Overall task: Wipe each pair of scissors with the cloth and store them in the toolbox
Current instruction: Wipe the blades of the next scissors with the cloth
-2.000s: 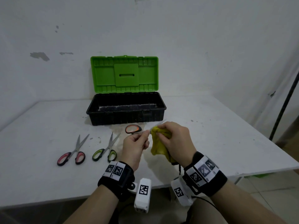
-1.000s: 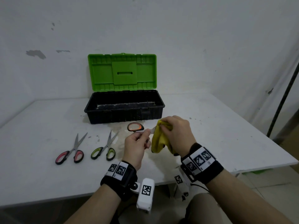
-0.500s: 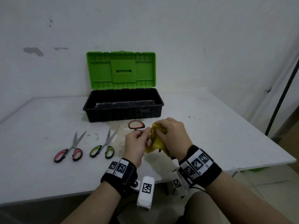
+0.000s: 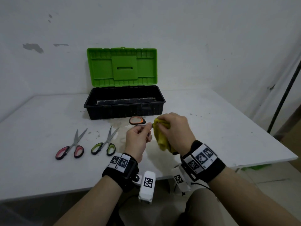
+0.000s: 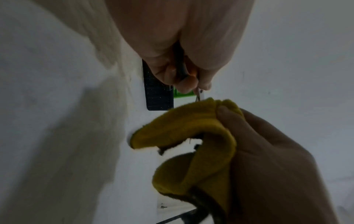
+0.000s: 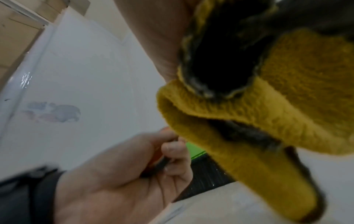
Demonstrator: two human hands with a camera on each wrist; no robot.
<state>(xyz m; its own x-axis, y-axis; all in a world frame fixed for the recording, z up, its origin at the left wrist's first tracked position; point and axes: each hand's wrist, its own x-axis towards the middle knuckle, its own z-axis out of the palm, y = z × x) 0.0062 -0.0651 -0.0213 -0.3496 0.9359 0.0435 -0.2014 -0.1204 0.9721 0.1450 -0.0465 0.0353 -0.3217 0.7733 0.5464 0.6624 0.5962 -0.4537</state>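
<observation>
Head cam looks forward-down over the table (image 4: 40, 168). Wrist cams sit close, facing each other; both catch the yellow cloth (image 5: 193, 121).

No word, brand or number is showing legibly in any of the views; the only signs are black-and-white square code patterns, which carry no letters that can be made out; two are sitting side by side on the left wristband (image 4: 120, 162), at about 7 o'clock from the left hand (image 4: 137, 141); three are lying in a row on the right wristband (image 4: 201, 159), at about 4 o'clock from the right hand (image 4: 176, 129); one is facing up on the white left wrist camera (image 4: 147, 185); another is showing on the right wrist camera (image 4: 180, 181); the wrist views are showing no writing.
</observation>
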